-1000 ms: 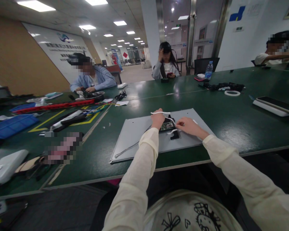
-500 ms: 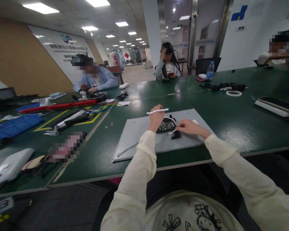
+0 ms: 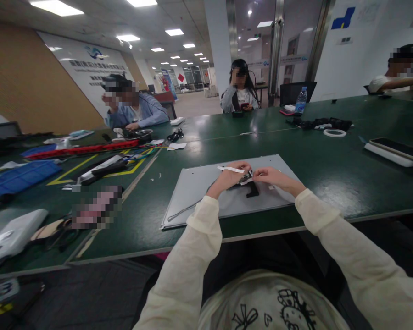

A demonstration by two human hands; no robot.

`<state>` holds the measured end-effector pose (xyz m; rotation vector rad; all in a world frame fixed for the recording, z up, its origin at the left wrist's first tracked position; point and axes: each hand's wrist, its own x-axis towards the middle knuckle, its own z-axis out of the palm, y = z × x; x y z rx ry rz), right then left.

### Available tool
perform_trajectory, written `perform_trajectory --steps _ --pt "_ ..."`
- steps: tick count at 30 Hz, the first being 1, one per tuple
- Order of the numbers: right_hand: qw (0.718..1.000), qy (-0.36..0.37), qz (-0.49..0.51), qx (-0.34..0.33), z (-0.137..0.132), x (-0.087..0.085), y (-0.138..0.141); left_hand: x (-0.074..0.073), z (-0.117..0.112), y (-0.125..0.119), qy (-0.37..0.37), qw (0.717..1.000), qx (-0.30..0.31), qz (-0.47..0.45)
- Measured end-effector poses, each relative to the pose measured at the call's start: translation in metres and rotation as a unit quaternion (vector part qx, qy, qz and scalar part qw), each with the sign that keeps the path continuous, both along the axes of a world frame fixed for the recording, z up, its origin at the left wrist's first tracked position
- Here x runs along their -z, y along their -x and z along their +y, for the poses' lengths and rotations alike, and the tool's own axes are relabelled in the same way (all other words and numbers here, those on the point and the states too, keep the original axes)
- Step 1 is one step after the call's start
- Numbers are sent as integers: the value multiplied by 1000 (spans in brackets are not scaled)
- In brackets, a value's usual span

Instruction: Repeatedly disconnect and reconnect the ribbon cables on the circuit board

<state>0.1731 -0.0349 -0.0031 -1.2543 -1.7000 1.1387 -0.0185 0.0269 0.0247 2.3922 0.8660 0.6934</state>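
Note:
A flat light-grey panel (image 3: 189,197) lies on the table before me. Over its middle, my left hand (image 3: 227,179) has its fingers closed, and a narrow white strip (image 3: 231,169) runs across them. Pinched fingers of my right hand (image 3: 277,178) meet the left fingertips on a thin white ribbon cable (image 3: 247,181). Just below the fingertips a black hooked bracket (image 3: 253,190) shows on the panel. The circuit board beside it is mostly covered by my left hand. A thin grey cable (image 3: 184,211) trails from under that hand toward the panel's near-left corner.
On the green table (image 3: 137,229), a phone (image 3: 98,206), a white box (image 3: 17,236) and a blue tray (image 3: 24,178) are at left. A water bottle (image 3: 300,101), a tape roll (image 3: 334,133) and a phone on a white case (image 3: 395,151) are at right. Several people sit around.
My left hand has come down and right, over the circuit board, bringing the white strip along. My fingertips are now close together. The person at left has raised a hand toward the head.

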Motion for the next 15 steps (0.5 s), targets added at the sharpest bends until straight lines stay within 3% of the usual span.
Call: perform_trajectory --steps 3,9,15 --pt "998 -9 57 3 1 0 -2 -5 -7 1 55 998 23 5" --pt "995 19 99 6 3 0 -5 -11 -16 11 183 983 11 -11" --pt "999 0 27 26 -1 3 -5 7 -19 15 224 972 18 -69"
